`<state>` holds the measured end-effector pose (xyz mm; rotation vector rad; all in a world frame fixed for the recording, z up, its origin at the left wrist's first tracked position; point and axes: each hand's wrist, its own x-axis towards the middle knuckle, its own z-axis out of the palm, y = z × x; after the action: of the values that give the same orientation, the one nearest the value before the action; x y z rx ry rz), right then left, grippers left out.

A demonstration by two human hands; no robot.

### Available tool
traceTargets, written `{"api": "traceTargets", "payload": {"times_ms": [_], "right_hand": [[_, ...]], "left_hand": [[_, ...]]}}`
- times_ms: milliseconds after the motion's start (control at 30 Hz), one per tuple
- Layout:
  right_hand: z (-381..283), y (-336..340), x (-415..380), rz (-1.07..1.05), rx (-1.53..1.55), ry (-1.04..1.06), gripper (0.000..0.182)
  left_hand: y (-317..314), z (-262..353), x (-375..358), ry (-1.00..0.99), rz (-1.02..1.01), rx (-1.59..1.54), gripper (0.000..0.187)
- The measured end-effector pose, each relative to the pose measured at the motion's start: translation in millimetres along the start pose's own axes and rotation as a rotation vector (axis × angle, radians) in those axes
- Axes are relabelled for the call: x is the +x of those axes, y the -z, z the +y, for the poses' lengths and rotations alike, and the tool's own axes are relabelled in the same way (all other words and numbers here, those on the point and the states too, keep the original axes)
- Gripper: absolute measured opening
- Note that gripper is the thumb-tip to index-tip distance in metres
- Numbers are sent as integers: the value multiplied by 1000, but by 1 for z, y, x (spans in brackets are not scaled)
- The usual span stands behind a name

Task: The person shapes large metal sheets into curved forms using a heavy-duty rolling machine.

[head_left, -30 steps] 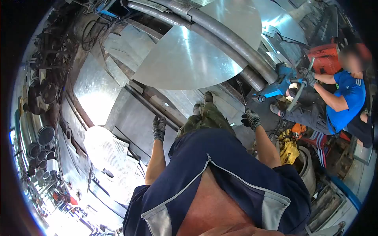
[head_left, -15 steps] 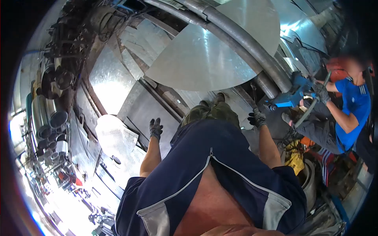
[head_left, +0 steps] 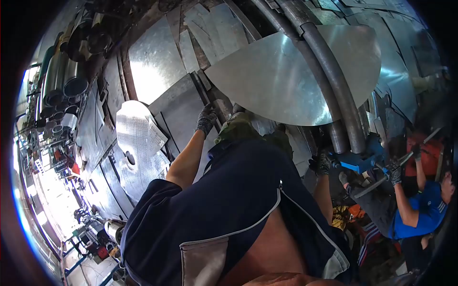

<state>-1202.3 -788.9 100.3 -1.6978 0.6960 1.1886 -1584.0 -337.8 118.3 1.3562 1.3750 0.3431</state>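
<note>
My left hand (head_left: 206, 119), in a grey work glove, hangs beside my left leg with loosely bent fingers and nothing visible in it. Below it lie a dark grey metal sheet (head_left: 176, 107) and narrow metal strips (head_left: 200, 90). On my other side, my right hand (head_left: 320, 164), gloved too, is low with its fingers apart and holds nothing. Close to it is a blue metal tool (head_left: 350, 167) at the ends of two thick steel pipes (head_left: 341, 90). The pipes lie across a large rounded metal sheet (head_left: 267, 76).
At right a co-worker in a blue shirt (head_left: 417, 214) grips a long bar (head_left: 372, 187) with gloved hands. Perforated sheet metal (head_left: 138, 143) lies at left, beyond it stacked tubes (head_left: 62, 86). More sheets (head_left: 155, 57) cover the floor ahead.
My view has turned, so the sheets and pipes sit farther right. My left arm has swung forward, its fingers less spread. One foot has stepped forward. The co-worker's bar has changed angle.
</note>
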Motion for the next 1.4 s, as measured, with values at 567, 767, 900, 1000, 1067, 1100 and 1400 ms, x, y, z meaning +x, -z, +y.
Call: {"api": "traceTargets", "payload": {"times_ms": [567,767,900,1000,1067,1100,1400], "right_hand": [[3,-237,-131,159,91,73,56],[66,-248,-150,219,102,16,60],[97,-251,-159,285,71,-142,65],[102,-255,-162,298,22,-125,64],[92,-258,-158,276,25,-96,64],[87,-256,-155,258,17,-80,63],[11,-260,-139,132,-22,177,64]], "left_hand": [[144,-1,203,479,-221,170,68],[119,5,327,218,-326,64,60],[100,81,292,261,-337,-15,58],[104,63,292,153,-365,-25,56],[113,39,295,230,-375,-94,43],[115,27,297,289,-386,-52,38],[182,-49,202,576,-112,49,65]]}}
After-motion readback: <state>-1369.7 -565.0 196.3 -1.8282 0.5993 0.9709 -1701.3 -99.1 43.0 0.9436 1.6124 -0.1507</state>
